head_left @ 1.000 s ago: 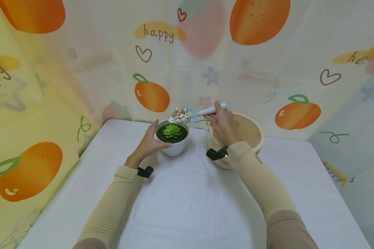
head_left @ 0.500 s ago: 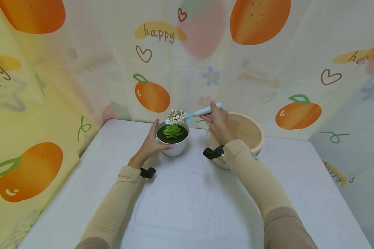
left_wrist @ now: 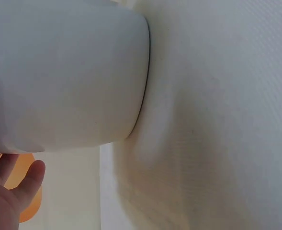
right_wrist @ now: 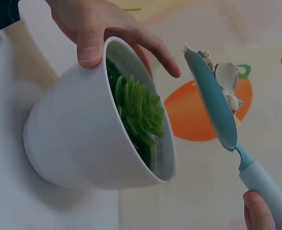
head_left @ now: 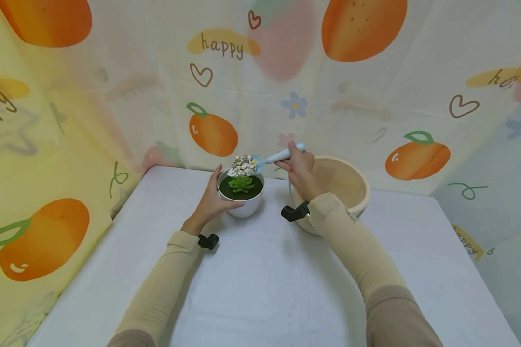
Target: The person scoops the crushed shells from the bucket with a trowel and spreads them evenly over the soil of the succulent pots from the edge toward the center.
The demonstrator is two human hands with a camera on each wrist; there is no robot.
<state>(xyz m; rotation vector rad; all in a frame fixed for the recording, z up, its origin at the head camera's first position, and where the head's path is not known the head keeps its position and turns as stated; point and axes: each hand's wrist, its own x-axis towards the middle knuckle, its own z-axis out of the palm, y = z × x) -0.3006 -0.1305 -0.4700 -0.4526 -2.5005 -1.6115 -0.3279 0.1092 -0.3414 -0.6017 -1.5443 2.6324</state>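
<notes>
A white flower pot (head_left: 244, 210) stands on the table with dark green filling and a green succulent (right_wrist: 140, 108) inside it. My left hand (head_left: 210, 200) holds the pot from its left, thumb on the near side by the rim and fingers around the far side. In my right hand (head_left: 303, 174) is a small trowel (head_left: 279, 155) with a pale blue handle and a blue blade. A heap of shell pieces (head_left: 242, 166) lies on the blade. The loaded blade overlaps the pot's far rim in the head view; in the right wrist view it is above the plant.
A large cream bucket (head_left: 345, 185) stands right of the pot, partly behind my right hand and forearm. Its visible inside wall is beige. The white-covered table (head_left: 260, 284) ends at the back against a fruit-printed cloth (head_left: 156, 120).
My right hand has moved the loaded trowel left, bringing the shell pieces from beside the pot's rim to over it. My left hand stays around the pot, its wrist shifted slightly right.
</notes>
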